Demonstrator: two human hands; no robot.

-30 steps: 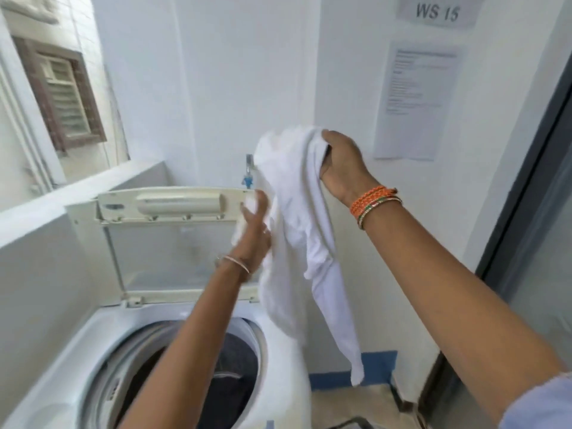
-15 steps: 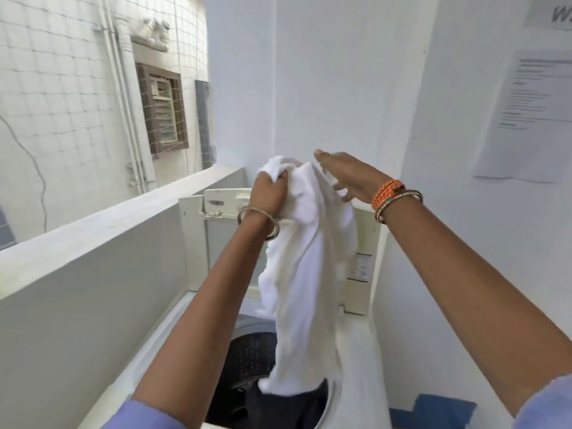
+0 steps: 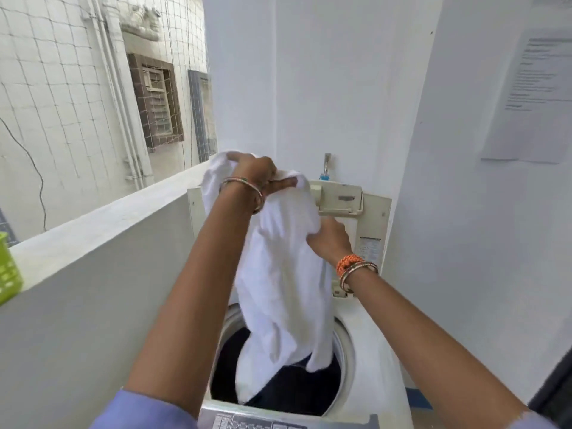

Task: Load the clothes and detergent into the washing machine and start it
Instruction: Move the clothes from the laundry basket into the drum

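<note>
A white garment (image 3: 278, 283) hangs over the open drum of the top-loading washing machine (image 3: 368, 348). Its lower end reaches into the drum, where dark clothes (image 3: 294, 388) lie. My left hand (image 3: 257, 174) grips the garment's top edge, held high. Lower and to the right, my right hand (image 3: 329, 239) clutches its side. The machine's lid (image 3: 356, 209) stands upright behind the garment. The control panel (image 3: 263, 422) shows at the bottom edge. No detergent is in view.
A low grey parapet wall (image 3: 93, 236) runs along the left, with a green basket (image 3: 7, 270) on it at the far left. A white wall with a paper notice (image 3: 538, 97) stands close on the right. A tap (image 3: 326, 167) sticks out behind the lid.
The garment has come down, its end now inside the drum. My right hand has dropped from the top edge and taken hold of the garment's side. The view has tilted downward.
</note>
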